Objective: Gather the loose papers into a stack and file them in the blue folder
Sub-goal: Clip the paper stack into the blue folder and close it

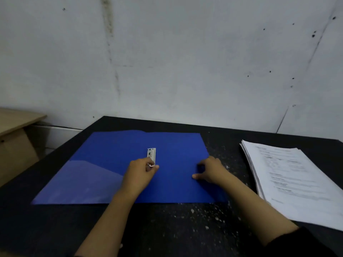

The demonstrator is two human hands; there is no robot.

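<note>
Blue folder (176, 145) open flat; left fingers (147, 161) tight on its clip (152, 153), right fingers (207, 162) apart atop it.

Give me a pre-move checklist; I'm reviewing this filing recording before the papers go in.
1. Blue folder lies open and flat: ok.
2. Papers gathered in one stack, right of the folder: ok.
3. Left hand has a grip on the near end of the metal clip: ok.
4. The metal clip released to take sheets: cannot tell.
5. Right hand rests on the folder's right half: ok.
6. Papers filed: not ok, they lie on the table.
</note>
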